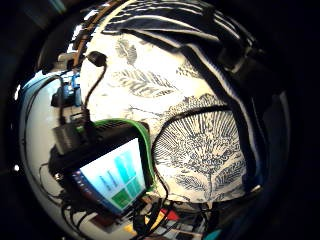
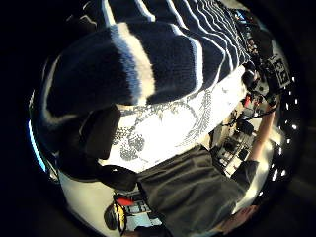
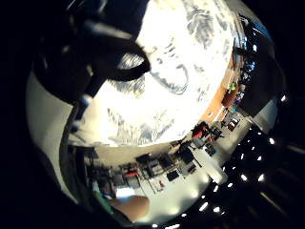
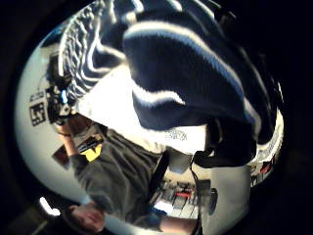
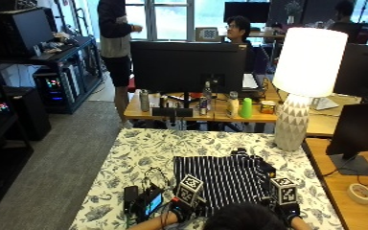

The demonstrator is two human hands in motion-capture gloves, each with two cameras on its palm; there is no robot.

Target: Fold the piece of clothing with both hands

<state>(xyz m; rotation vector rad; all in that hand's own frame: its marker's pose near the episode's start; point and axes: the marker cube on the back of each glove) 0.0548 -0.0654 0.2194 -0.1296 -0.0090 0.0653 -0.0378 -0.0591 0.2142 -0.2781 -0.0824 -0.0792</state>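
Note:
A navy sweater with thin white stripes [image 5: 225, 175] lies flat on the flower-patterned tablecloth [image 5: 145, 148], straight in front of me. My left hand [image 5: 185, 203] is at its near left corner and my right hand [image 5: 287, 207] at its near right corner. Both thumb side palm views are filled by a raised roll of the striped knit [image 2: 148, 64] [image 4: 195, 73], with the tablecloth beneath it and a gloved finger [image 2: 98, 133] curled beside it. Each hand grips the near hem. The top of my head hides part of that hem in the outside view.
A small device with a lit screen [image 5: 147, 201] and its cables lie on the cloth just left of my left hand, also seen close by as the screen [image 1: 112, 175]. A tall white lamp [image 5: 305, 81] stands at the table's far right corner. A desk with monitors lies beyond.

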